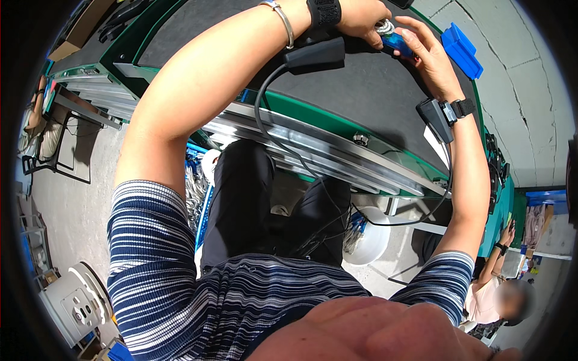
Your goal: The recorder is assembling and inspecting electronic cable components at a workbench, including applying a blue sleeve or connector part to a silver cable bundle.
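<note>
Both hands meet over the dark work surface (373, 90) at the top. Between them is a small bundle of coiled light-grey cord (384, 27) with a shiny blue part (396, 43). My left hand (363, 19) is closed at the coiled end, its thumb and fingers partly hiding it. On the blue part rest the bent fingers and thumb of my right hand (430, 57), closed on it from the right. What exactly the blue part is, I cannot make out.
A blue bin (462, 51) stands beyond my right hand at the bench's edge. Black cabled devices hang from both wrists. Below the bench, a white bucket (368, 240) and a blue crate (205, 219) hold similar cords. Another person (484, 298) sits at the right.
</note>
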The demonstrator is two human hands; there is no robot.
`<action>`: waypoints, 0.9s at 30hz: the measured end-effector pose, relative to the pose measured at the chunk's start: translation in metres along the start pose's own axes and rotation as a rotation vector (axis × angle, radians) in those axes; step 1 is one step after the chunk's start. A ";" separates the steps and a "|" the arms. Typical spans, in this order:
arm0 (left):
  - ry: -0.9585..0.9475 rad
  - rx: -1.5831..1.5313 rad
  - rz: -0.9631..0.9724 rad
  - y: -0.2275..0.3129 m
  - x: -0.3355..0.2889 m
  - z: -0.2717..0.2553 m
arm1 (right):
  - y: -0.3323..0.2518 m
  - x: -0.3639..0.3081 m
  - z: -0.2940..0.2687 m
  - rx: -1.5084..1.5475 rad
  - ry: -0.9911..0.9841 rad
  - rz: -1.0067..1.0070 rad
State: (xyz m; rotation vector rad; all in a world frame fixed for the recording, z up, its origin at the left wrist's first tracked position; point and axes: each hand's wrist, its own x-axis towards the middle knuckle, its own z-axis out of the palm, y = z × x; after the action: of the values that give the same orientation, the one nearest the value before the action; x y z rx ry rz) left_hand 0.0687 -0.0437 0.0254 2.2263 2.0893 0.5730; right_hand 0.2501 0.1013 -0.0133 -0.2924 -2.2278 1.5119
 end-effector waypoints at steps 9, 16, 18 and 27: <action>0.094 0.041 0.046 -0.005 0.009 0.006 | -0.007 0.000 -0.011 -0.180 -0.116 0.198; 0.036 0.060 0.037 -0.005 0.004 0.003 | -0.002 0.001 -0.005 -0.337 -0.042 -0.046; -0.030 0.047 0.024 -0.004 0.002 0.001 | -0.004 0.002 -0.008 -0.633 0.004 -0.181; -0.044 0.033 -0.032 -0.001 0.005 0.003 | -0.004 0.002 -0.008 -0.495 0.011 -0.147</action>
State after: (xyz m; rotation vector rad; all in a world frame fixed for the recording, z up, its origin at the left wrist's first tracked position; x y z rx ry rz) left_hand 0.0685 -0.0383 0.0231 2.1976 2.1242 0.4870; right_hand 0.2523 0.1074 -0.0064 -0.2736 -2.5272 0.8673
